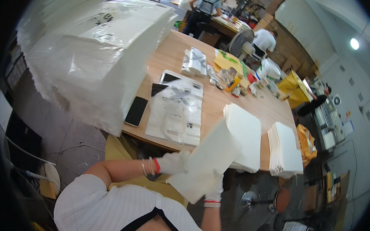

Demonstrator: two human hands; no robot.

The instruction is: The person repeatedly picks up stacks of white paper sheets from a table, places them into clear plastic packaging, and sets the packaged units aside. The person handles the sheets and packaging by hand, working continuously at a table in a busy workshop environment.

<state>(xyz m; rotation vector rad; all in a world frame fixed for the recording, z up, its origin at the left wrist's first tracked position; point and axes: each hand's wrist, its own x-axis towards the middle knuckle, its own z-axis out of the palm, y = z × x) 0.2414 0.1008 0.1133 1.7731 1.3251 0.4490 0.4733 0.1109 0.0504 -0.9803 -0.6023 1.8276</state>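
Observation:
A white sheet or thin board [206, 158], somewhat blurred, is tilted above my lap, between my two gloved hands. At its left edge is my left hand [172, 162] in a white glove with a red cuff band; the fingertips are blurred. My right hand [215, 185], gloved the same way, grips the lower right edge, its fingers partly hidden by the sheet. Just beyond, a stack of white sheets [245, 135] lies at the table's front edge. Right of it is a second white stack [284, 150]. Printed plastic bags [175, 115] lie flat left of the sheet.
A tall plastic-wrapped stack [80, 55] stands at the left, with a phone [136, 111] beside it on the wooden table [163, 57]. Jars, yellow paper [228, 62] and small items fill the far side. A fan [240, 42] and several people are farther back. A stool [282, 200] stands right.

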